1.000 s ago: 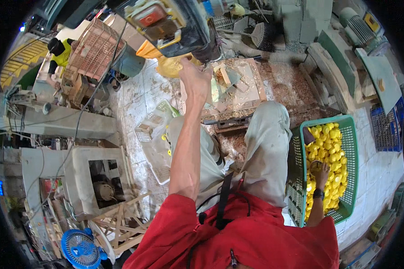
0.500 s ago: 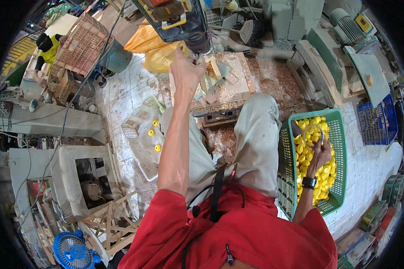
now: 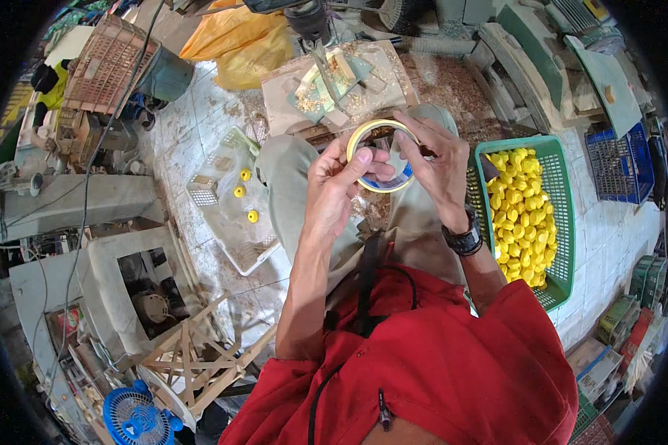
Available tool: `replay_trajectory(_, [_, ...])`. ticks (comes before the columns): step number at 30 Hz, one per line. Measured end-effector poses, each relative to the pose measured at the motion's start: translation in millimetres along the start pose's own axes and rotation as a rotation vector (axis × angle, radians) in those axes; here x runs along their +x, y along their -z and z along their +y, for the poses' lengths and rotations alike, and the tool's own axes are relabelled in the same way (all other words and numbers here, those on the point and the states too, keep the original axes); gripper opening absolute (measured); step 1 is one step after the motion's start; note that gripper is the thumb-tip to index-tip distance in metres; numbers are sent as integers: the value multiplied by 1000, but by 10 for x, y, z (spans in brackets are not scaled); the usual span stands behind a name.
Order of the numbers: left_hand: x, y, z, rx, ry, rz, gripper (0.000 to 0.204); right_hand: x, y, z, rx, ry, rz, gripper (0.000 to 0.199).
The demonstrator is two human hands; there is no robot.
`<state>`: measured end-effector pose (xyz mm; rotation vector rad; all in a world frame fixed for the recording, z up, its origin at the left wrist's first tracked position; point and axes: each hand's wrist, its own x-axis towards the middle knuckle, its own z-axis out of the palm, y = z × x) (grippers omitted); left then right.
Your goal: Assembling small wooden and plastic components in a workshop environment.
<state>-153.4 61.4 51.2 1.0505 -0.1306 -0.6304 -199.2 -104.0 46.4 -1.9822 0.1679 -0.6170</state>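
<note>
Both my hands hold a roll of tape (image 3: 355, 145) in front of my knees. It is a wide ring with a pale yellow side and some blue on its inner wall. My left hand (image 3: 339, 178) grips its left side, with the thumb and fingertips reaching into the ring. On the upper right, my right hand (image 3: 439, 167) has its fingers pressed to the ring's edge. To the right stands a green basket (image 3: 561, 222) with many small round yellow pieces (image 3: 519, 215) in it. A white basket (image 3: 226, 241) on the left holds a few similar yellow pieces (image 3: 239, 191).
Ahead, a board (image 3: 393, 70) strewn with wood shavings carries a machine part. An orange-yellow bag (image 3: 249, 48) lies beyond it. A blue crate (image 3: 620, 167) stands far right, a blue fan (image 3: 137, 419) at lower left. Another person (image 3: 52, 85) is at the far left.
My right hand has come from the green basket to my middle with the tape roll. My left hand has drawn back from the machine and now grips the roll too. The view has shifted.
</note>
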Motion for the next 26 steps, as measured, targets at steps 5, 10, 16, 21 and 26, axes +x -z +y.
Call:
replay_trajectory(5, [-40,160,-69,-206,-20,47,31,55,66,157,1058,-449,-254,40])
replay_trajectory(10, [-53,289,-133,-440,21,49,30,-211,-32,49,881,-290,-258,57])
replay_trajectory(16, [-90,409,-228,-599,35,13,29,-250,-121,-61,758,-353,-277,59])
replay_trajectory(21, [-122,473,-256,-658,-51,-27,32,-262,-217,-8,734,-303,-282,57])
replay_trajectory(26, [-190,547,-274,-97,-352,46,45,-318,-263,112,708,-235,-306,53])
